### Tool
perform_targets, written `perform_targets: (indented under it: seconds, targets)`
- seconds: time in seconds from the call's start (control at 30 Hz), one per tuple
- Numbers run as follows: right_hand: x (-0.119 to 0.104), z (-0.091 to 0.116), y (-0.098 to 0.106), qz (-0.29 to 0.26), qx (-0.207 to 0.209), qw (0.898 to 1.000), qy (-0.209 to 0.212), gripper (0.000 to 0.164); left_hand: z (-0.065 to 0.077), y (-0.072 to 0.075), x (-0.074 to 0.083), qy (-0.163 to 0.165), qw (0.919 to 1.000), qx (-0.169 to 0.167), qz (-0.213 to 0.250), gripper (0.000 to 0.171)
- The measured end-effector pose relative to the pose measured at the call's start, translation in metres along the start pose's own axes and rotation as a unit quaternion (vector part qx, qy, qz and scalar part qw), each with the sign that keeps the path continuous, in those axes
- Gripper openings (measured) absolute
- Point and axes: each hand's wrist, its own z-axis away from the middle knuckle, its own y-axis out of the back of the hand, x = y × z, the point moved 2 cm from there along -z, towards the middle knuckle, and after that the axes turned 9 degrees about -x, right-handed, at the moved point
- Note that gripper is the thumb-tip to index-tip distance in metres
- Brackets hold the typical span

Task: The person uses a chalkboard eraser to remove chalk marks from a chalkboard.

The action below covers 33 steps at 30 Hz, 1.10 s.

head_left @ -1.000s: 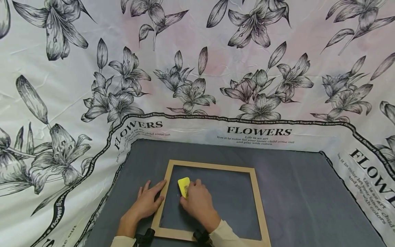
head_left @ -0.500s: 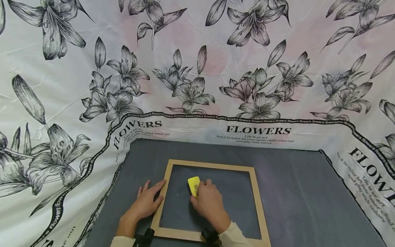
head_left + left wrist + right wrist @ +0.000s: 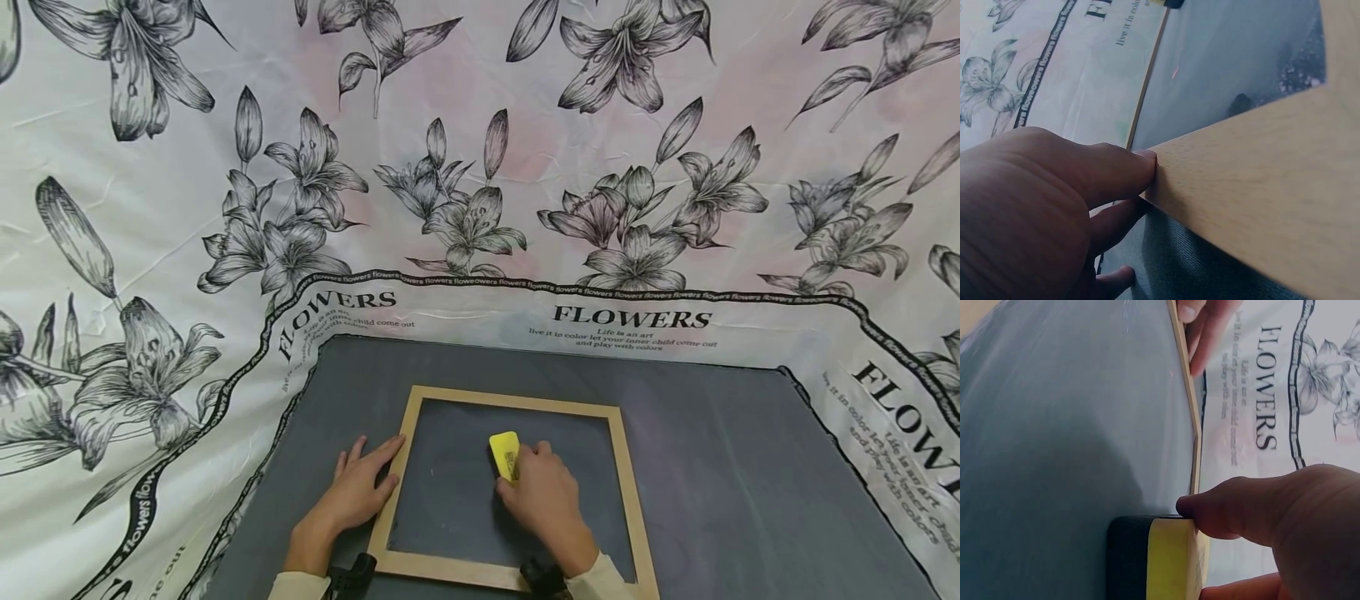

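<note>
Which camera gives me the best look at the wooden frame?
The head view: nearly all of the wooden frame shows, though the right sleeve and picture's bottom edge hide some. The left wrist view shows one corner up close and the left hand touching it; the right wrist view, mainly thin stretches of edge.

Location type: indeterminate; home or studio cannot be distinguished. Visible area: a dark grey work surface [image 3: 720, 467], bordered by a pale cloth-like covering [image 3: 480, 83] bearing line-drawn flowers [image 3: 474, 223], a lettered black band [image 3: 637, 292] and repeated "FLOWERS" captions [image 3: 632, 317]; the covering fills the remaining background
</note>
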Motion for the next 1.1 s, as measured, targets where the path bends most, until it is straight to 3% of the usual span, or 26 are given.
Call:
perform_targets:
  seconds: [0.5,0.87,1.1]
  targets:
    - [0.049,0.007,0.016,-0.011,-0.01,0.999,-0.044,0.053,0.0,-0.001,-0.001,0.003,1.0,0.002,0.003,0.065]
    - [0.085,0.011,0.023,-0.021,-0.006,0.999,-0.048,0.046,-0.001,-0.002,-0.001,0.007,1.0,0.002,-0.002,0.064]
    - [0.102,0.014,0.029,-0.024,-0.022,0.996,-0.079,0.057,-0.002,-0.002,-0.002,0.003,1.0,0.002,0.001,0.064]
